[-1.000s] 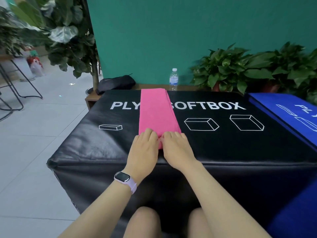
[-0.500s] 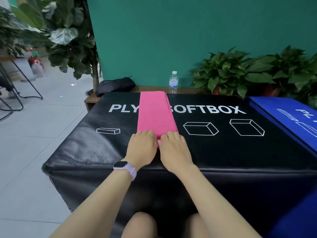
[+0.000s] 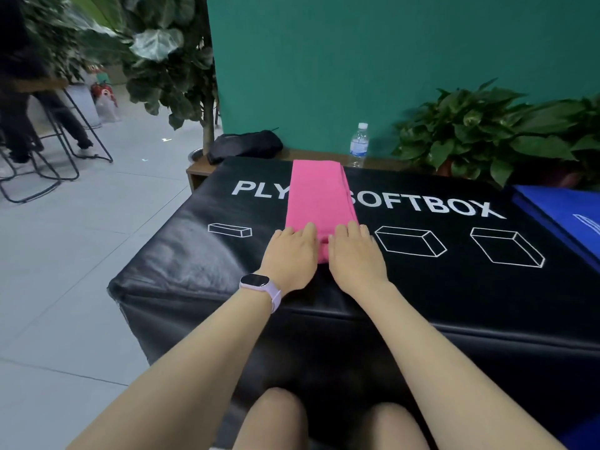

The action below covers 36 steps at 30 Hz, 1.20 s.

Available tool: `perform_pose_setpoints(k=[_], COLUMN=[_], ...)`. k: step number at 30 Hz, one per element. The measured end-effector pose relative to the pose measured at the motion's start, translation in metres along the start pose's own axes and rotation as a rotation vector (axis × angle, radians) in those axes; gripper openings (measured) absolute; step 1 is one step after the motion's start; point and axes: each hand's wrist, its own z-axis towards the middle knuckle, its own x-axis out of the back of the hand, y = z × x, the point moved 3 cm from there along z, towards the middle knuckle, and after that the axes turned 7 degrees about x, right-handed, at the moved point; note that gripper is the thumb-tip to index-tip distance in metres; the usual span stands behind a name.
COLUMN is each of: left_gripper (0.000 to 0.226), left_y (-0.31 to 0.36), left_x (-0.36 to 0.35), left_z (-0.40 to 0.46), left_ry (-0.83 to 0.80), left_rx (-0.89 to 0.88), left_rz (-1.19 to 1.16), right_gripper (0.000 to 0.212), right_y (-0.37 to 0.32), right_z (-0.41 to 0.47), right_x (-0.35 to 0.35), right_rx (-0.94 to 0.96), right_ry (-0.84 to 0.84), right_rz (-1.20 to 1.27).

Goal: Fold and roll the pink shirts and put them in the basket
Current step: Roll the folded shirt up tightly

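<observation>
A pink shirt (image 3: 319, 193) lies folded into a long narrow strip on the black soft box (image 3: 454, 280), running away from me. Its near end is rolled up under my palms. My left hand (image 3: 292, 254), with a watch on the wrist, and my right hand (image 3: 355, 254) lie side by side, palms down, on that roll. The fingers of both hands are straight and press on the cloth. No basket is in view.
A blue soft box (image 3: 565, 216) adjoins on the right. Behind the black box stand a water bottle (image 3: 359, 145), a black bag (image 3: 245, 146) on a low bench, and potted plants (image 3: 493, 131). Stools (image 3: 58, 151) and a person's legs stand at the far left on the tiled floor.
Both hands have moved forward along the strip, and the rolled end has travelled away from me. The flat part of the shirt is shorter now.
</observation>
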Motion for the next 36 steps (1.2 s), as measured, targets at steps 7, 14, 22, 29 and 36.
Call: perform_pose_setpoints(k=[7, 14, 22, 29, 36], left_gripper=[0.017, 0.025, 0.026, 0.041, 0.048], left_y=[0.003, -0.011, -0.028, -0.019, -0.001], left_x=[0.001, -0.004, -0.023, -0.021, 0.000], left_z=[0.003, 0.002, 0.032, 0.050, 0.006], left_ry=[-0.016, -0.041, -0.057, -0.200, -0.057], left_rx=[-0.012, -0.108, -0.160, -0.116, 0.052], left_rz=[0.121, -0.009, -0.107, -0.206, -0.200], right_gripper=[0.049, 0.028, 0.047, 0.051, 0.047], right_y=[-0.001, 0.001, 0.008, 0.001, 0.005], right_z=[-0.001, 0.051, 0.014, 0.003, -0.014], right_x=[-0.007, -0.011, -0.023, -0.016, -0.001], right_rx=[0.032, -0.188, -0.098, -0.018, 0.007], right_ry=[-0.029, -0.171, -0.045, 0.016, -0.004], right_rz=[-0.094, 0.017, 0.107, 0.000, 0.041])
